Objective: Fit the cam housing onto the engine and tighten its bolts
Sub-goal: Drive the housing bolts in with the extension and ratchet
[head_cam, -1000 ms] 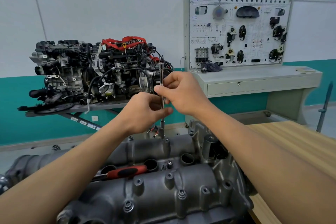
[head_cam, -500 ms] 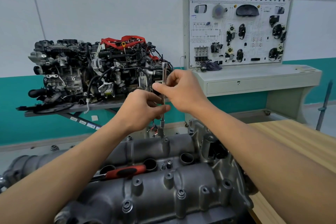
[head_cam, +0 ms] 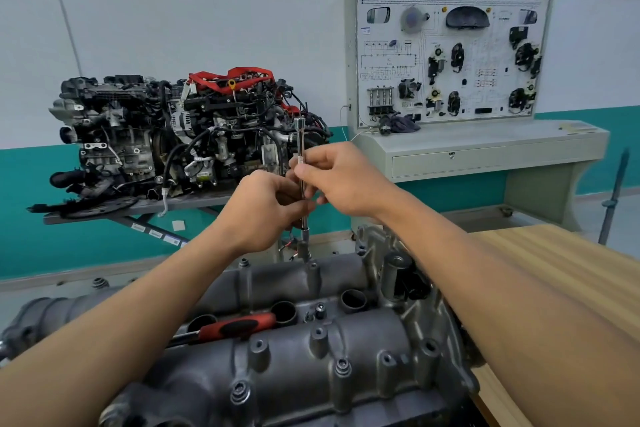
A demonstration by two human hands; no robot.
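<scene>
Back left, an engine (head_cam: 166, 135) on a stand. Red-handled ratchet (head_cam: 239, 324) lies on the housing (head_cam: 311, 367), which sits front centre, just left of the table (head_cam: 554, 274). The left grip (head_cam: 266, 211) pinches the upright bar (head_cam: 300, 135) low down. The bar's lower end meets the housing's far edge. The right grip (head_cam: 343, 180) pinches it higher.

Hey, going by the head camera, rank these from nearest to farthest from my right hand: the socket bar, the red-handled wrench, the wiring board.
1. The socket bar: pinched in the right hand, upright over the cam housing.
2. The red-handled wrench: lying on the housing, below and to the left.
3. The wiring board: against the back wall, beyond and to the right.
</scene>
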